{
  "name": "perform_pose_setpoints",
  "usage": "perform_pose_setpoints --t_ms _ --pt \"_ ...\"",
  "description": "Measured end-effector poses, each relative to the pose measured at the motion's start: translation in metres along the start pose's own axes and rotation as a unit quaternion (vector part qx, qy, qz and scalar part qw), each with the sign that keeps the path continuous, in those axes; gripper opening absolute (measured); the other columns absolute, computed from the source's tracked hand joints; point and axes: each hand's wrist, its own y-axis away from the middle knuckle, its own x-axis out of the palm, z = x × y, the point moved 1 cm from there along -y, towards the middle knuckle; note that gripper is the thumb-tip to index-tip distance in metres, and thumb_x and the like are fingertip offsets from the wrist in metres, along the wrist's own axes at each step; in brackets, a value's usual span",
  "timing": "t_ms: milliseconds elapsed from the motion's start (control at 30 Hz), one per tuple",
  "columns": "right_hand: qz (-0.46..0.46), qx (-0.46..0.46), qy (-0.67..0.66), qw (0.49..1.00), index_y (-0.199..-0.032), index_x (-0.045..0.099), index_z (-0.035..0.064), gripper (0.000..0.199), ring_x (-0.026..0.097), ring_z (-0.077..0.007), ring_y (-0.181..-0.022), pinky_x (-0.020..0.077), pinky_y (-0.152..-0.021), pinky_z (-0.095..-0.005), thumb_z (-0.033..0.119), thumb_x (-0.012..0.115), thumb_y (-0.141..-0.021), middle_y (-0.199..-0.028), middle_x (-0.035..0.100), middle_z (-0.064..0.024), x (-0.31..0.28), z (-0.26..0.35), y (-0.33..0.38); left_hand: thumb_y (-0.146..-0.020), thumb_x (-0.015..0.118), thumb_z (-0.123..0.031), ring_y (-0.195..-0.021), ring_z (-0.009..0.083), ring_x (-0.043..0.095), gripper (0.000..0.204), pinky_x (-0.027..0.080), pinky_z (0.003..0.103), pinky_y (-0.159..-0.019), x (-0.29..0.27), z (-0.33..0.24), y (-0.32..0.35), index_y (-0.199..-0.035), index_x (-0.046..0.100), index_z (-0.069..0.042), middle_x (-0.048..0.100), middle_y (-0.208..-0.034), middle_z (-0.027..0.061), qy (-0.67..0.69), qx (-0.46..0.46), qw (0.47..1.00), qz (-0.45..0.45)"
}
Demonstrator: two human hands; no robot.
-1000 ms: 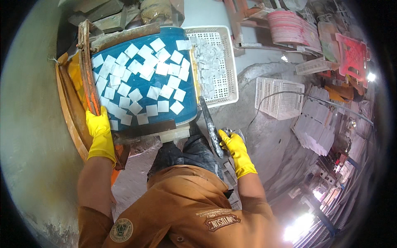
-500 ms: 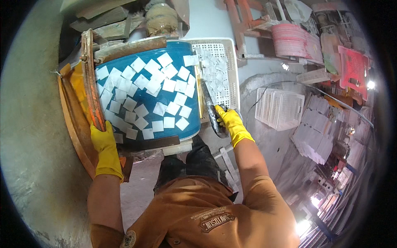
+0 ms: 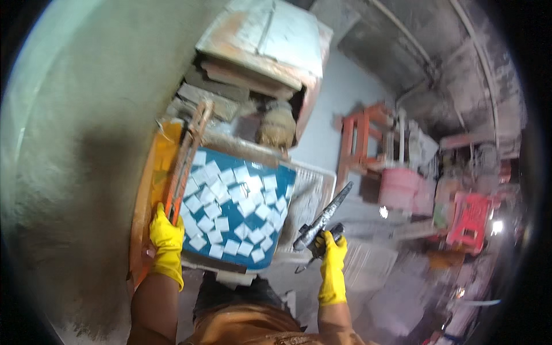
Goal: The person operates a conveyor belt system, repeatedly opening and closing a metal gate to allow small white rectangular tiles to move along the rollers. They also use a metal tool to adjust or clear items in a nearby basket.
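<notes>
In my right hand, gloved in yellow, is a dark pistol-grip tool with a long tapered nozzle. Its nozzle points up and away, over the right side of the work surface. My left hand, also in a yellow glove, is closed round the lower end of an orange metal bar. Between the hands lies a blue surface, scattered with many small white square tiles, some overlapping. A white plastic crate stands against its right edge, partly hidden by the tool.
A yellow sheet hangs left of the bar. Behind the blue surface are a dusty rounded motor-like part and a large pale cover. To the right stand an orange frame, pink stacked items and a red plastic stool.
My right hand has swung the tool from pointing along the crate's near edge to pointing up and right. The left hand stays on the bar. The whole view has shifted and tilted.
</notes>
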Motion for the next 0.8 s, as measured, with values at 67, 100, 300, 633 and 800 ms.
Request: perform_pose_setpoints --t_ms 67,100,300,633,800 --pt "0.076 -0.137 0.043 0.987 -0.113 0.063 0.0033 0.020 0.070 -0.0179 -0.066 0.0565 -0.059 -0.0310 0.011 0.072 -0.096 -0.089 0.074 -0.0095 0.024 0.072 0.012 -0.078 0.080 -0.031 -0.111 0.0435 0.066 0.075 0.054 0.046 -0.095 -0.004 0.000 -0.001 -0.140 0.055 0.002 0.068 -0.123 0.0261 -0.011 -0.010 1.000 0.018" --pt "0.115 -0.197 0.036 0.973 -0.115 0.064 0.0035 0.020 0.069 -0.0172 -0.066 0.0555 -0.059 -0.0298 0.011 0.071 -0.097 -0.090 0.074 -0.0091 0.042 0.104 0.014 -0.077 0.081 -0.031 -0.111 0.0426 0.067 0.075 0.054 0.046 -0.094 -0.007 -0.004 -0.002 -0.140 0.055 0.002 0.068 -0.122 0.0259 -0.013 -0.016 0.999 0.031" --pt "0.275 -0.335 -0.117 0.893 -0.121 0.065 0.0053 0.028 0.068 -0.0176 -0.082 0.0559 -0.072 -0.0331 0.027 0.065 -0.104 -0.100 0.073 -0.0077 0.218 0.284 0.044 -0.076 0.081 -0.035 -0.120 0.0397 0.064 0.080 0.050 0.043 -0.103 -0.005 0.007 -0.004 -0.143 0.053 0.000 0.066 -0.130 0.0254 0.007 -0.057 0.996 0.062" --pt "0.509 -0.004 -0.285 0.812 -0.111 0.069 -0.0003 0.043 0.070 -0.0316 -0.096 0.0566 -0.093 -0.0483 0.039 0.074 -0.093 -0.107 0.074 -0.0172 0.552 0.396 -0.028 -0.076 0.079 -0.033 -0.115 0.0419 0.065 0.082 0.051 0.046 -0.100 -0.021 0.001 -0.006 -0.145 0.050 0.001 0.065 -0.129 0.0257 0.050 -0.053 0.995 0.069" --pt "0.483 -0.186 -0.313 0.796 -0.121 0.062 0.0003 0.029 0.069 -0.0261 -0.100 0.0565 -0.087 -0.0372 0.019 0.069 -0.100 -0.110 0.070 -0.0130 0.524 0.334 -0.023 -0.082 0.073 -0.028 -0.121 0.0471 0.060 0.065 0.048 0.051 -0.104 -0.020 0.002 -0.015 -0.139 0.058 0.000 0.063 -0.132 0.0290 0.035 0.005 0.999 -0.014"
